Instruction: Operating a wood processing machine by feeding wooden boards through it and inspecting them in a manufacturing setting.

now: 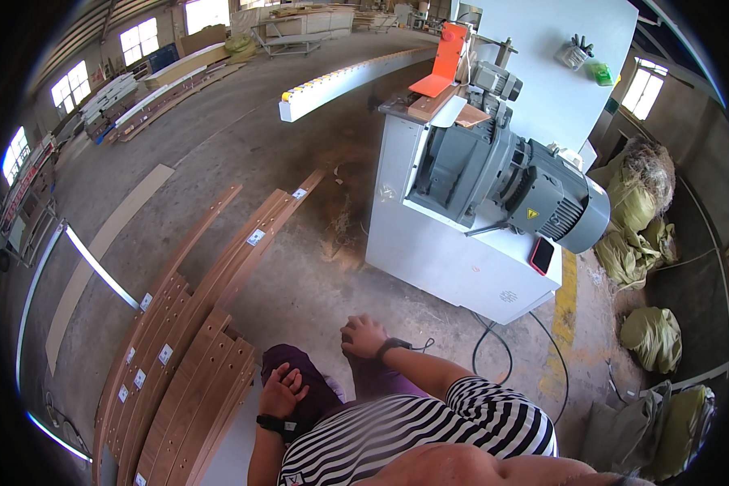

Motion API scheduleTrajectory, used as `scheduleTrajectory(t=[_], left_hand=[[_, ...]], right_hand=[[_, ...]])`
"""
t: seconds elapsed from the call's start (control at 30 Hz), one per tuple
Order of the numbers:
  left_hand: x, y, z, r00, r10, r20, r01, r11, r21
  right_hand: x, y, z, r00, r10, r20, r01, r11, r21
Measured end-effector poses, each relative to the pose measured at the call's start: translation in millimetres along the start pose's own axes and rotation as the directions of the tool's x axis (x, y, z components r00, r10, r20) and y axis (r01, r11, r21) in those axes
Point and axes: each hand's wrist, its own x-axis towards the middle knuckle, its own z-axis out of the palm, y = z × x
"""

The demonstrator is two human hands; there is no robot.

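Observation:
My left hand (282, 392) rests on my left thigh, its fingers loosely bent and apart, with nothing in it. A dark watch (275, 423) is on that wrist. My right hand (364, 335) lies over my right knee, fingers draped over it and nothing visible in them. Its wrist has a dark band (394, 347). Just left of my left hand are stacked brown wood-grain boards (188, 381), long and narrow, with drilled holes and several white labels. Neither hand touches them.
Ahead stands a white machine cabinet (437, 279) with a large grey motor (543, 194), a red phone (542, 255) and an orange guard (447, 61). A roller rail (348, 85) reaches left. Black cables (560, 356) loop on the floor. Stuffed sacks (654, 338) stand at right.

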Motion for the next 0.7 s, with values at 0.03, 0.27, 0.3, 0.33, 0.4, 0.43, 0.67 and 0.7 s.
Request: scheduleTrajectory(t=[0.03,0.27,0.3,0.33,0.4,0.43,0.67,0.7], left_hand=[[0.2,0.4,-1.1,1.000,-0.001,0.008,0.001,1.000,-0.004],[-0.6,0.2,-6.3,0.999,-0.001,0.038,0.001,1.000,-0.011],[-1.0,-0.1,-7.1,0.999,0.002,0.036,-0.001,1.000,-0.012],[-1.6,-0.3,-7.6,0.999,0.004,0.035,-0.003,1.000,-0.014],[0.0,-0.3,-1.1,0.999,-0.001,0.042,0.002,1.000,-0.008],[3.2,-0.9,4.9,0.998,-0.013,0.054,0.012,1.000,0.009],[-3.1,-1.8,-10.5,1.000,0.020,0.012,-0.020,1.000,-0.020],[1.1,-2.4,-5.3,1.000,0.012,0.023,-0.011,1.000,-0.016]], right_hand=[[0.1,-0.5,-0.4,1.000,0.001,-0.002,-0.001,1.000,0.001],[-0.9,-0.9,-0.4,1.000,-0.009,0.000,0.009,1.000,0.014],[0.7,0.4,2.1,0.999,-0.037,-0.016,0.038,0.999,0.033],[3.4,3.2,5.8,0.997,-0.064,-0.033,0.066,0.996,0.053],[36.6,39.7,16.1,0.997,-0.081,0.009,0.075,0.957,0.281],[60.5,70.5,21.7,0.994,-0.104,0.043,0.070,0.868,0.492],[106.3,116.5,-239.7,0.745,0.366,-0.557,0.459,0.325,0.827],[108.3,131.2,-272.7,0.737,0.403,-0.542,0.516,0.182,0.837]])
